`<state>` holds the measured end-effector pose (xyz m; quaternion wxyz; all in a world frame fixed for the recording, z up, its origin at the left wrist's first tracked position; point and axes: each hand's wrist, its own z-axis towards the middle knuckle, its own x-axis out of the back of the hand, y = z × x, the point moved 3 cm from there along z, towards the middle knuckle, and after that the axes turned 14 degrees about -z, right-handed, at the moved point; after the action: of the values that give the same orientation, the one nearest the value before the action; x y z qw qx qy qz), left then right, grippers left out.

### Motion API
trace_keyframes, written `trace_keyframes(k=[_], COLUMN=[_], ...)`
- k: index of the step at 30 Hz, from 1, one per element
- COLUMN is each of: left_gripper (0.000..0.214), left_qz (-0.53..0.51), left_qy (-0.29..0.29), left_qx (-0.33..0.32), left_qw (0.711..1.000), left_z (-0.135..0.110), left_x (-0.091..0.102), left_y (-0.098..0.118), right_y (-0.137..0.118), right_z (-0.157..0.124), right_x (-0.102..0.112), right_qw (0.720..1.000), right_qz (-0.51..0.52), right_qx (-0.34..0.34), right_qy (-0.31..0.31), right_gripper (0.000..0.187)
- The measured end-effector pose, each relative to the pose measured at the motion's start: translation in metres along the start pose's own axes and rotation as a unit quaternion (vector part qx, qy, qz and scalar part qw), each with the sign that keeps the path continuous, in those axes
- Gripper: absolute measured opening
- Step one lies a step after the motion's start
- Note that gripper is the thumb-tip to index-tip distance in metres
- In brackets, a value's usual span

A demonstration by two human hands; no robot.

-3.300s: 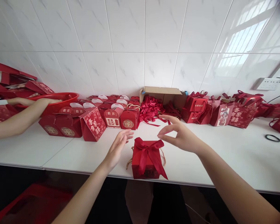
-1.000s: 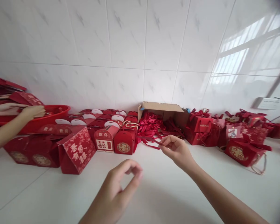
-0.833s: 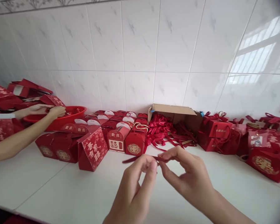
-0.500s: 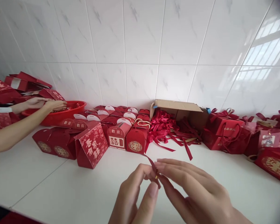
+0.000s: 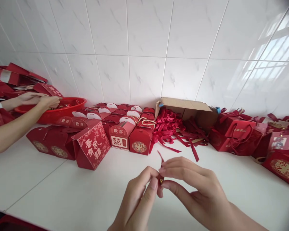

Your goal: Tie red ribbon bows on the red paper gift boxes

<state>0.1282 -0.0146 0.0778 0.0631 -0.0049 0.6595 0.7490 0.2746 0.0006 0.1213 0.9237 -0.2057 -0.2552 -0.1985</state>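
Both of my hands meet above the front of the white table, around a short dark red ribbon [image 5: 161, 156] with a small gold-coloured piece [image 5: 161, 181] on it. My left hand [image 5: 141, 195] is closed, thumb and forefinger pinching the ribbon. From the right, my right hand [image 5: 197, 189] brings its thumb and fingertips together on the same ribbon, beside the gold piece. Fingers hide most of the ribbon; its thin end sticks up above them. Behind my hands stand red gift boxes, the nearest being a box with gold lettering [image 5: 140, 142].
A pile of red ribbons [image 5: 168, 125] spills from a cardboard box [image 5: 185, 104] against the tiled wall. Ribbon-tied red boxes [image 5: 240, 131] stand at right. A slanted red box [image 5: 92, 146] is left of centre. At far left another person's hands [image 5: 44, 99] are over a red basin [image 5: 80, 103].
My right fingertips have closed in on the ribbon, and less of its upper end shows. The camera view has shifted slightly. The other person's hands stay over the basin.
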Motion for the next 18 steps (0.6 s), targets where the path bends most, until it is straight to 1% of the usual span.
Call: trace_keyframes(k=[2, 4, 5, 6, 8, 9, 10, 11, 13, 15, 16, 18], left_gripper=[0.038, 0.037, 0.037, 0.037, 0.037, 0.037, 0.037, 0.035, 0.027, 0.021, 0.019, 0.013], left_qz=[-0.015, -0.039, -0.057, -0.081, -0.129, -0.142, -0.143, -0.132, -0.093, -0.07, -0.067, -0.072], left_qy=[-0.035, -0.062, -0.085, -0.111, -0.147, -0.148, -0.135, -0.11, -0.051, -0.018, -0.019, -0.043], left_qx=[-0.013, -0.002, 0.007, 0.015, 0.012, 0.004, -0.007, -0.018, -0.036, -0.055, -0.069, -0.108], left_qw=[0.999, 0.997, 0.995, 0.99, 0.981, 0.979, 0.98, 0.985, 0.994, 0.996, 0.995, 0.991], left_z=[0.003, 0.007, 0.009, 0.011, 0.013, 0.014, 0.013, 0.013, 0.01, 0.005, 0.003, 0.0], left_x=[0.0, 0.001, 0.001, 0.001, 0.002, 0.003, 0.005, 0.008, 0.012, 0.014, 0.013, 0.01], left_y=[-0.001, -0.002, -0.002, -0.001, 0.001, 0.002, 0.002, 0.002, 0.001, 0.001, 0.002, 0.006], right_y=[0.002, 0.003, 0.003, 0.003, 0.004, 0.005, 0.006, 0.007, 0.009, 0.01, 0.01, 0.01], right_z=[0.001, 0.001, 0.001, 0.0, 0.0, -0.001, -0.002, -0.003, -0.006, -0.009, -0.01, -0.012], right_x=[0.001, 0.0, 0.0, 0.0, 0.0, 0.0, 0.0, -0.001, -0.004, -0.008, -0.01, -0.014], right_qw=[0.998, 0.993, 0.99, 0.989, 0.988, 0.987, 0.983, 0.976, 0.951, 0.916, 0.9, 0.877], right_qz=[0.022, 0.058, 0.077, 0.093, 0.117, 0.131, 0.151, 0.18, 0.259, 0.343, 0.376, 0.422], right_qx=[-0.017, -0.03, -0.035, -0.041, -0.052, -0.062, -0.078, -0.099, -0.147, -0.183, -0.19, -0.196], right_qy=[-0.05, -0.099, -0.109, -0.107, -0.082, -0.071, -0.066, -0.068, -0.083, -0.101, -0.109, -0.119], right_gripper=[0.028, 0.025, 0.025, 0.024, 0.023, 0.022, 0.02, 0.018, 0.013, 0.01, 0.01, 0.012])
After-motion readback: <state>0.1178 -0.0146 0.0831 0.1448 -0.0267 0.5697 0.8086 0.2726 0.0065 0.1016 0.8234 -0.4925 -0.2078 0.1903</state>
